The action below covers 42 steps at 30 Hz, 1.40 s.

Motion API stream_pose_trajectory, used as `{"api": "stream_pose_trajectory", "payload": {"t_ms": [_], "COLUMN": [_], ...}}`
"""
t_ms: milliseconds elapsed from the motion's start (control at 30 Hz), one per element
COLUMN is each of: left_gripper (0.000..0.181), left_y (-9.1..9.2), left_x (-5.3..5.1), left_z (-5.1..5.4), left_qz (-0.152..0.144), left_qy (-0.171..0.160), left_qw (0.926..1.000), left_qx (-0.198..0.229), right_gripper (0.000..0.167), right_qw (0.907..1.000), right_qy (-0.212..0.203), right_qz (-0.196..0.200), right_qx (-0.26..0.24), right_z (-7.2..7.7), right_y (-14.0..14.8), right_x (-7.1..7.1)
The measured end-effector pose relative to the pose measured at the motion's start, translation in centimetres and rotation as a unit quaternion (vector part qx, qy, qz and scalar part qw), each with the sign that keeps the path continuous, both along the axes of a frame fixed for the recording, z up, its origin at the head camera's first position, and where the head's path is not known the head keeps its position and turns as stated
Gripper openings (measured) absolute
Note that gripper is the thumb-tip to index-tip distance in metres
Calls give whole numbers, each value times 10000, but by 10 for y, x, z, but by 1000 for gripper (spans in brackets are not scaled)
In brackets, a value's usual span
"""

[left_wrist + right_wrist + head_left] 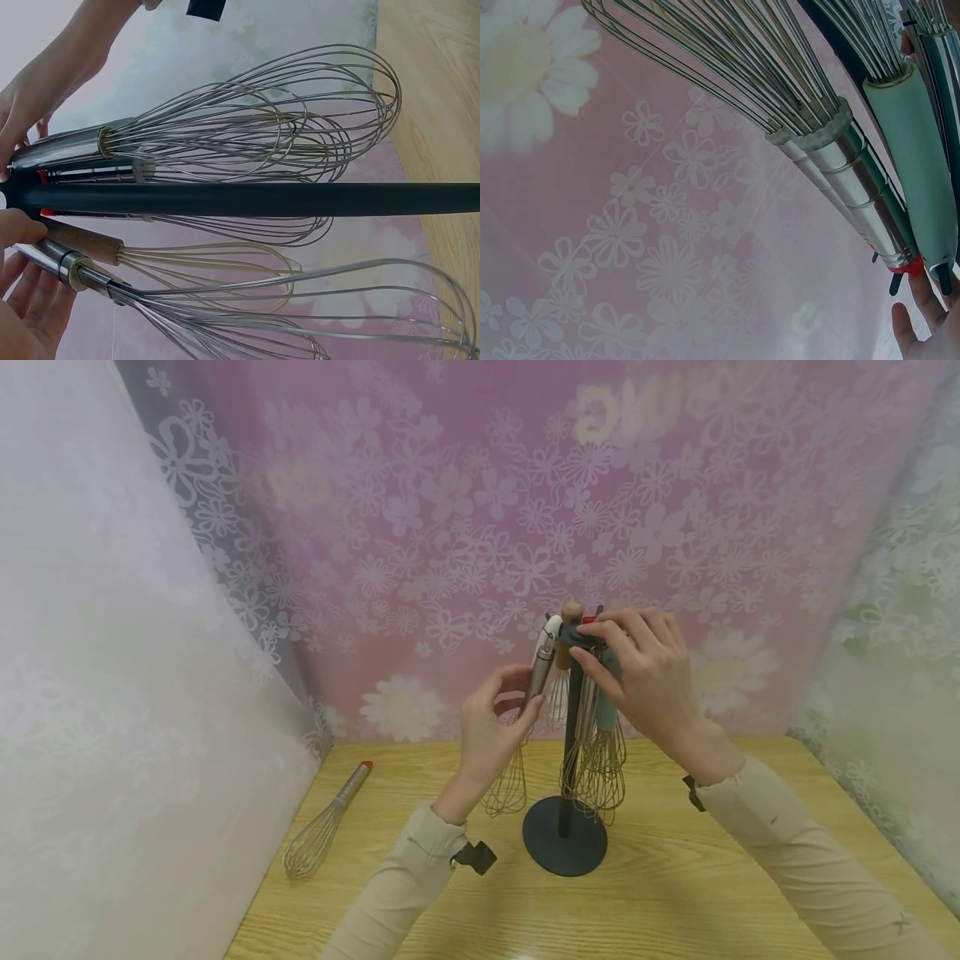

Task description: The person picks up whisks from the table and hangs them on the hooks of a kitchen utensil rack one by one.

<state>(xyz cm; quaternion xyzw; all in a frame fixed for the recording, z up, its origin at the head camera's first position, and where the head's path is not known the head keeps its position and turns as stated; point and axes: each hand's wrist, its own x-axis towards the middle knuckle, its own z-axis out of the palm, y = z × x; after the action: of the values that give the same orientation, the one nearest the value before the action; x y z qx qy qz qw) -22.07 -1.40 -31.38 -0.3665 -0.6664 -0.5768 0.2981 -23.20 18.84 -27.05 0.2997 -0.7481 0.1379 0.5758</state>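
Note:
A black stand (564, 852) with a round base and upright pole (262, 199) stands on the table, several whisks hanging from its top. My left hand (491, 718) grips the steel handle of a whisk (538, 675) at the stand's left, its wires hanging down. At the top, my right hand (648, 668) holds the stand's black head between thumb and fingers. Near that hand hang a whisk with a green handle (911, 150) and a steel-handled whisk with a red end (862, 187). A whisk with a wooden handle (94, 245) hangs beside the one in my left hand.
Another steel whisk (330, 822) with a red tip lies on the wooden table (660, 893) at the left. Flower-patterned cloth (450, 527) closes off the back, with pale cloth at both sides.

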Motion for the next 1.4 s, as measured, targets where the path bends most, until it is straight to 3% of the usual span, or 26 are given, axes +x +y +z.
{"api": "stream_pose_trajectory", "payload": {"t_ms": [333, 633, 1067, 1400], "left_gripper": [36, 40, 39, 41], "left_y": [2, 7, 11, 11], "left_x": [-1, -27, -31, -29], "left_z": [-2, -26, -30, -29], "left_qz": [32, -9, 239, 262], "left_qy": [-5, -138, 88, -10], "left_qw": [9999, 9997, 9984, 9976], "left_qx": [-135, -192, -502, -641], "right_gripper": [50, 49, 49, 49], "right_qw": [10000, 10000, 10000, 9999], "right_qy": [-7, -19, -39, -33], "right_qz": [67, 75, 76, 89], "right_qx": [-21, -43, -44, -83], "right_z": [1, 1, 0, -1], "right_y": [-2, -2, -2, -1], "right_x": [-1, -1, -1, -1]}}
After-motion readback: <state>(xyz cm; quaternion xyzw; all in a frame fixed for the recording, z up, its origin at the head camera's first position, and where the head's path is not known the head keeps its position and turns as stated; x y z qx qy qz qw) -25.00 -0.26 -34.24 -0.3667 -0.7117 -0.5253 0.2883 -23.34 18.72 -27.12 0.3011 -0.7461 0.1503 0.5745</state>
